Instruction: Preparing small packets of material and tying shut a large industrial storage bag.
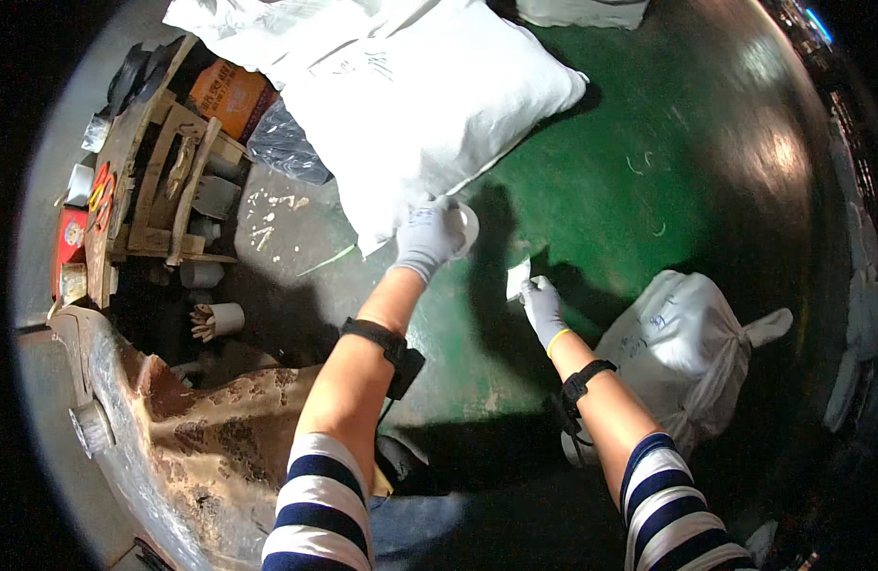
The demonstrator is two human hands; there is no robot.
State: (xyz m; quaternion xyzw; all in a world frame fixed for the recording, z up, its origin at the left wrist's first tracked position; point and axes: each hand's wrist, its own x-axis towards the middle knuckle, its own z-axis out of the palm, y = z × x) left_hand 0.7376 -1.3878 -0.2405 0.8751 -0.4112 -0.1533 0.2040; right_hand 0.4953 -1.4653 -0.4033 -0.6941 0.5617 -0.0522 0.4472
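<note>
My left hand (pixel 426 235), in a pale work glove, is closed on a round white roll (pixel 469 231), which looks like tape or labels. It is over the near corner of a large, full white sack (pixel 429 105); whether it also grips the cloth is hidden. To the right, my right hand (pixel 542 301), gloved too, pinches a small white rectangular piece (pixel 518 280), like a label, above the green floor (pixel 610 190). Beside my right forearm stands a smaller tied white sack (pixel 677 324) with dark handwriting. Both forearms wear black straps.
At left is a wooden table (pixel 116 190) with orange-handled scissors (pixel 101 195) and a red box (pixel 70 236). A wooden stool or rack (pixel 177 181), a black plastic bag (pixel 289 143) and a cup of sticks (pixel 225 319) are near it. A worn brown covering (pixel 230 419) lies at lower left.
</note>
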